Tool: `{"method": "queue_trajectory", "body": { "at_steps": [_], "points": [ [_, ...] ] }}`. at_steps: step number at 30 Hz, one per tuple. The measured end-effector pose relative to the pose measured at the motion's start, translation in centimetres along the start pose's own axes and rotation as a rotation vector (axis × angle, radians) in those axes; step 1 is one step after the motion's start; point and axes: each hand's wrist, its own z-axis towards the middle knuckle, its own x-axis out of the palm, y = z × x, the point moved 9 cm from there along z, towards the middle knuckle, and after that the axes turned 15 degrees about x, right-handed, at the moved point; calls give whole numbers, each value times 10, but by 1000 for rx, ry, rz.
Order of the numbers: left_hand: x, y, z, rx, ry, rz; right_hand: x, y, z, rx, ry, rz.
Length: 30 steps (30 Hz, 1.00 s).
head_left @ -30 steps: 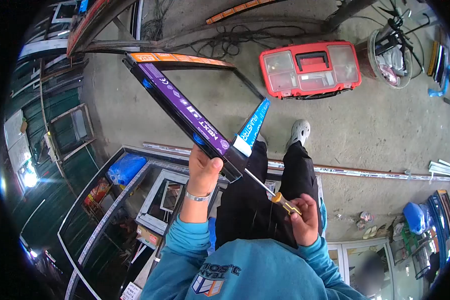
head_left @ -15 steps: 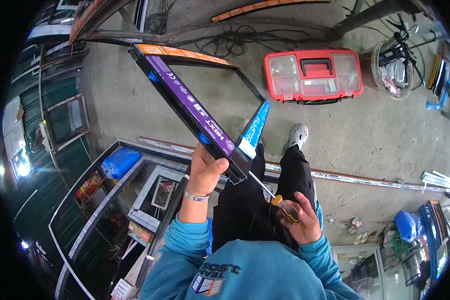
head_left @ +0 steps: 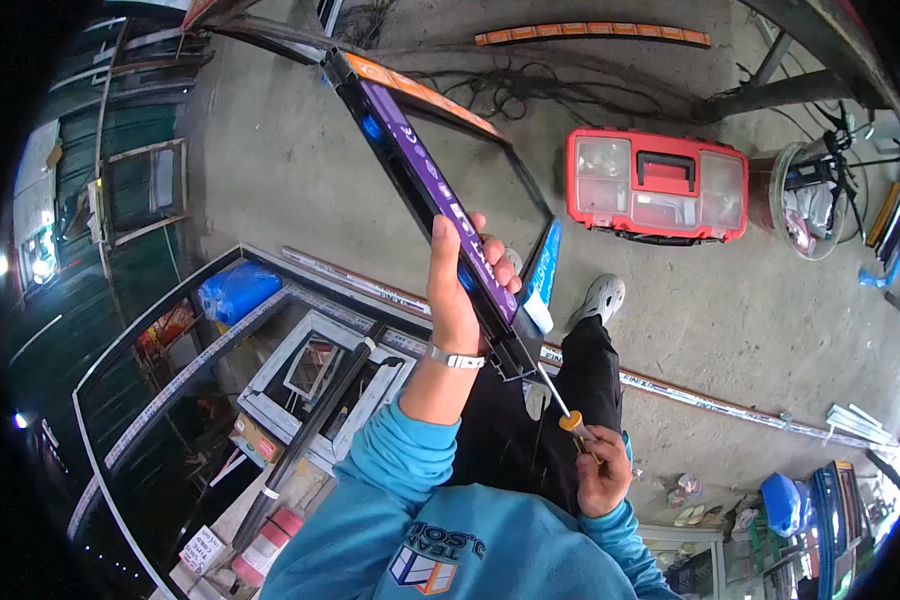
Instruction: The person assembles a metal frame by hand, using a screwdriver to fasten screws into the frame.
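My left hand (head_left: 460,290) is wrapped round one side of a black window frame (head_left: 410,185), which carries purple, orange and blue protective film. That frame is held up and tilted, its near corner pointing toward my lap. In my right hand (head_left: 605,470) is a screwdriver (head_left: 573,422) with a yellow and dark handle, fingers closed round the grip. Its metal shaft slants up to the left, and the tip reaches the near corner of the frame.
A red toolbox (head_left: 657,236) with clear lids stands on the concrete floor beside a clear bucket (head_left: 820,250) of tools. Long profiles (head_left: 710,398) lie behind my feet. Large dark frames (head_left: 120,370) stand at left, near a blue bag (head_left: 240,293). Cables (head_left: 530,90) run across the floor.
My left hand has slid farther up the frame and now wraps over the purple film. The frame stands more upright. My right hand has closed more tightly round the screwdriver handle.
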Motion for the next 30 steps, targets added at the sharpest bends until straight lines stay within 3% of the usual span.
{"method": "queue_trajectory", "body": {
  "at_steps": [2, 5, 6, 7, 9, 11, 13, 14, 15, 17, 18, 19, 21, 22, 23, 29, 30],
  "points": [
    [-4, 2, 1, -1, -12, -13, 3, -9, 2, 82, 105, 62],
    [-3, -1, 1, 13, 4, -31, 27, -65, 2, 887, 311, 1012],
    [-3, 0, 0, 25, 6, -24, 45, -72, 0, 1020, 648, 1268],
    [-2, 1, -1, 35, 12, -19, 43, -72, 4, 1021, 640, 1268],
    [-3, 4, -2, 43, 42, 0, 57, -63, -11, 1352, 826, 1579],
    [-1, 1, -3, 78, 55, 36, 64, -40, -13, 1294, 846, 1614],
    [-3, 1, -2, 71, 70, -29, 18, -51, 5, 675, 153, 1069],
    [-3, 1, -1, 78, 88, -38, 10, -41, 9, 403, 262, 680],
    [-5, 2, -2, 83, 103, -47, 7, -54, 4, 405, 257, 681],
    [-5, 3, -2, 83, 166, -103, 1, -38, 2, 174, 213, 282],
    [-6, 4, -3, 81, 178, -108, 15, -73, -12, 701, 306, 768],
    [-6, 4, -5, 82, 188, -108, 12, -73, -1, 698, 308, 770],
    [-7, 6, -4, 79, 190, -111, 53, -65, -11, 1290, 758, 1489],
    [-5, 5, -1, 85, 198, -124, 42, -50, 1, 1099, 550, 1389],
    [-4, 3, -1, 88, 204, -117, 45, -50, -1, 1095, 557, 1395],
    [4, 8, -6, 105, 255, -131, 49, -69, -25, 1307, 650, 1495],
    [6, 8, -6, 105, 277, -130, 65, -64, -39, 1475, 941, 1747]
  ]
}}
